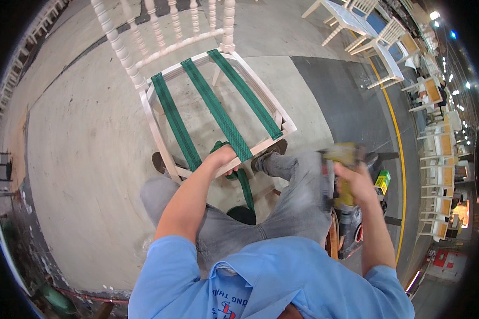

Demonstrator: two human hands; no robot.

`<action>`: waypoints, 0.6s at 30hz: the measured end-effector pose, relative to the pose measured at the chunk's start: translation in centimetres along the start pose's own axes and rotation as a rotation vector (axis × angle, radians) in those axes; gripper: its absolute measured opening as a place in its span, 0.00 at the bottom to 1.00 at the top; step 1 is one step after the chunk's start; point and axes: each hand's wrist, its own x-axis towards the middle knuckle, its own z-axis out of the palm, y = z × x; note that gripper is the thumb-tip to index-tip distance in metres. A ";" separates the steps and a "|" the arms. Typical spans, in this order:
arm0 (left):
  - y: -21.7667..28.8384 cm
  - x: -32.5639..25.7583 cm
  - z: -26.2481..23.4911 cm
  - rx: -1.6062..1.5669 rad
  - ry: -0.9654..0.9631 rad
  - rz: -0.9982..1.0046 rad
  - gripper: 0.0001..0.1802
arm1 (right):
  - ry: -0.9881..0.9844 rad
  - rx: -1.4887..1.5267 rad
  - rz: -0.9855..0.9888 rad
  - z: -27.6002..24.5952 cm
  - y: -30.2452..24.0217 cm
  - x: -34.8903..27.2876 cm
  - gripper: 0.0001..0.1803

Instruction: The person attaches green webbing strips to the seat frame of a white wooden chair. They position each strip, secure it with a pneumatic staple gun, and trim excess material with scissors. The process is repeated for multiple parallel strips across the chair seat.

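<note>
A pale wooden chair frame (pixel 157 127) with turned spindles stands before my legs, its back at the far side. Three green webbing straps (pixel 213 101) run across its seat opening from back rail to front rail. My left hand (pixel 223 155) is closed at the front rail, around a bunched length of green webbing (pixel 245 189) that hangs down between my knees; the fingers are partly hidden under the rail. Over my right thigh, apart from the chair, my right hand (pixel 357 182) grips a yellow and black staple gun (pixel 346 155), both blurred by motion.
Behind my right hand is a dark stand or seat (pixel 375 159) with a green and yellow box (pixel 382 179) on it. A yellow floor line (pixel 391 106) runs along the right. White chairs (pixel 351 21) stand at the far right, more in rows along both edges.
</note>
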 end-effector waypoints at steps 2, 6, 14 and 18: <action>0.6 0.2 0.3 0.006 -0.002 0.017 0.22 | -0.196 0.012 0.026 5.2 -1.1 2.1 0.22; 0.6 0.7 0.3 0.016 0.025 0.029 0.23 | -0.368 -0.123 0.067 12.4 -0.5 6.3 0.20; -1.3 2.4 -0.5 -0.008 -0.019 0.105 0.23 | -0.385 -0.282 0.081 16.5 -0.4 8.5 0.21; -1.1 2.5 -0.4 0.012 -0.018 0.145 0.24 | -0.381 -0.336 0.088 16.7 -0.3 8.8 0.22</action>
